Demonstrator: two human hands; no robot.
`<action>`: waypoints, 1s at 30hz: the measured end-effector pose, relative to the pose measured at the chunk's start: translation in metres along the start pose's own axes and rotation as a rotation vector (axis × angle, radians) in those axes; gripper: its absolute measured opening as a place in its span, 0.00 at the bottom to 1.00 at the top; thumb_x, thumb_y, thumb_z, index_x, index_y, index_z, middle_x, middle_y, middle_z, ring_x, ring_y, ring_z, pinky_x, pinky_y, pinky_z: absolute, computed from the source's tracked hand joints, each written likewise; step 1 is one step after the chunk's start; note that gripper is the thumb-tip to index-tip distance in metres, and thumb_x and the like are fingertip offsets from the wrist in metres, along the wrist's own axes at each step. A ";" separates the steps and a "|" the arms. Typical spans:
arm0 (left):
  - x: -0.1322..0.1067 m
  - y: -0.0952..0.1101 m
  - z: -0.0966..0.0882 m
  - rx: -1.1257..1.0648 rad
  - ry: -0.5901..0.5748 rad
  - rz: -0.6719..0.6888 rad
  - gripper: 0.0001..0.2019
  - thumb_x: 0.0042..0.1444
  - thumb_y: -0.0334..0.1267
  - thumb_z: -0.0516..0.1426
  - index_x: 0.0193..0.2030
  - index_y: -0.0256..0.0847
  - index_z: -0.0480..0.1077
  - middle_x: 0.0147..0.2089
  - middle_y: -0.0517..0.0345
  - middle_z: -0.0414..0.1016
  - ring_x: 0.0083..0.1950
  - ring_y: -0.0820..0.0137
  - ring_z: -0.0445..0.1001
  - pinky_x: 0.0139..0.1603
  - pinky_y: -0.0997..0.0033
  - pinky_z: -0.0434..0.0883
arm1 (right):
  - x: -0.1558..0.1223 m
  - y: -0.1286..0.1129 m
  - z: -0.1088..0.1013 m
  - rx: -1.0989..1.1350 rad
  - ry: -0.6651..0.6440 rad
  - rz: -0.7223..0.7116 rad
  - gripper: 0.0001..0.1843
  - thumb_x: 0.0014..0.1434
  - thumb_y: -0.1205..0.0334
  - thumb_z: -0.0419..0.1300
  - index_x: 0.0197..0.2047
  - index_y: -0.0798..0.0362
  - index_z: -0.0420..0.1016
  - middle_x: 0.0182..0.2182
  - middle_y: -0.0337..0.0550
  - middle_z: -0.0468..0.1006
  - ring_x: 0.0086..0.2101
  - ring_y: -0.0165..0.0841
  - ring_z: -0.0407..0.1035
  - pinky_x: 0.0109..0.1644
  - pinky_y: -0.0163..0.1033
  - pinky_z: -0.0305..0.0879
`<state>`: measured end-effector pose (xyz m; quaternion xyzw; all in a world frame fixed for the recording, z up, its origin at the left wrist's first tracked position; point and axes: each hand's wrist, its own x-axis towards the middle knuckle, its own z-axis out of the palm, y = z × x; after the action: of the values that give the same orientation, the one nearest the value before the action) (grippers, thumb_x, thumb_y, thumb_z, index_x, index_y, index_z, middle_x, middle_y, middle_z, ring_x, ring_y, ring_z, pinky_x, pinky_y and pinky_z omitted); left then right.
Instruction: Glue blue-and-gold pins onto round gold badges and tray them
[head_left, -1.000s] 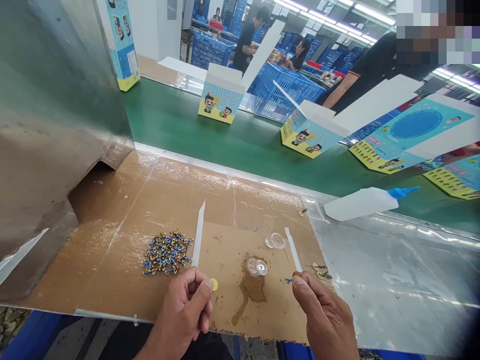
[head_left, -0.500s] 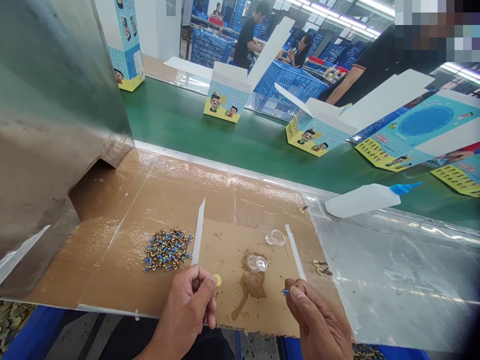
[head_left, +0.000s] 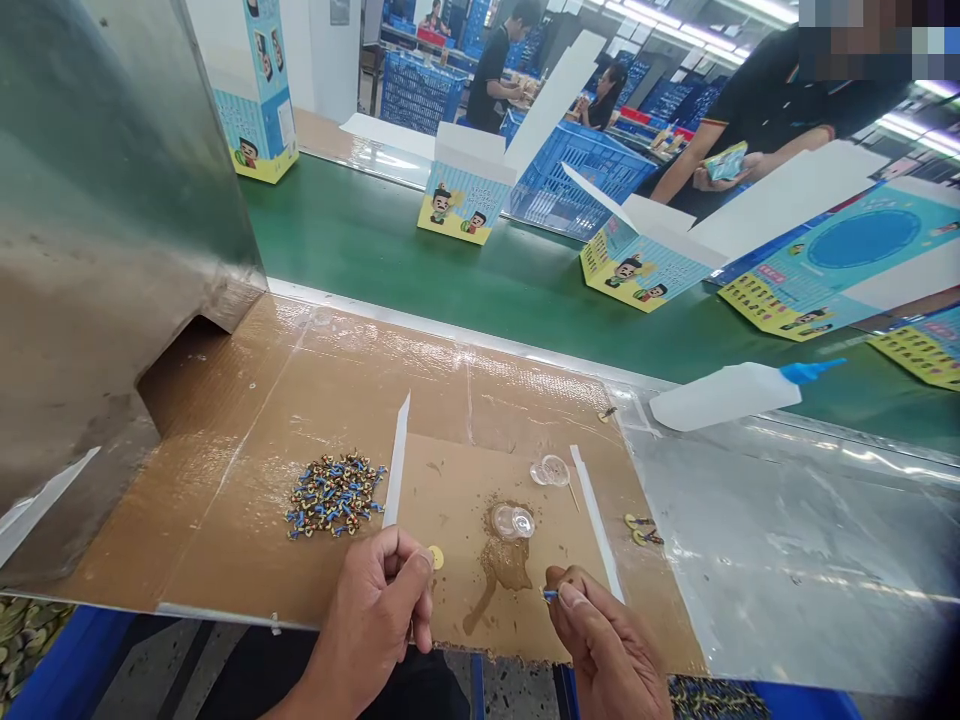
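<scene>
Low over the cardboard, my left hand (head_left: pixel 386 600) pinches a small yellow disc (head_left: pixel 436 557) between thumb and forefinger. My right hand (head_left: pixel 604 635) is closed on a tiny blue figure piece (head_left: pixel 551 594), mostly covered by the fingertips. Between the hands, apart from both, a clear round plastic dish (head_left: pixel 513 521) rests on a wet brown stain (head_left: pixel 508 568). Behind it are clear plastic lids (head_left: pixel 550 471) and a thin wooden stick (head_left: pixel 574 499). Left of my left hand lies a pile of small blue, yellow and brown figures (head_left: pixel 336 496).
Several printed boxes (head_left: pixel 466 200) stand on the green conveyor belt (head_left: pixel 360 240). A white squeeze bottle (head_left: pixel 726 396) with a blue nozzle lies at right. A few finished-looking pieces (head_left: pixel 643 530) sit by the cardboard edge. A metal panel (head_left: pixel 112 200) rises at left. A co-worker (head_left: pixel 780 120) holds a packet across the belt.
My right hand has moved left with the blue piece, closer to the disc. My left hand stays nearly still. The boxes shifted slightly right, and the co-worker's hands with a packet came into view.
</scene>
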<state>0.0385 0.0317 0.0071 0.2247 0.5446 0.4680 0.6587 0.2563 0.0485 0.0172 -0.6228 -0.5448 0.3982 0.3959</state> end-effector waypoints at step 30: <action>0.023 0.089 0.126 0.918 -0.400 0.475 0.15 0.67 0.41 0.52 0.27 0.44 0.67 0.24 0.63 0.76 0.28 0.68 0.75 0.32 0.70 0.66 | 0.048 0.095 -0.139 -0.125 0.872 -0.060 0.18 0.59 0.52 0.53 0.20 0.45 0.53 0.18 0.30 0.52 0.22 0.31 0.49 0.27 0.40 0.47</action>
<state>0.1222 0.1197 0.1053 0.6899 0.4913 0.2663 0.4602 0.4239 0.0789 -0.0228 -0.7393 -0.3674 0.0528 0.5618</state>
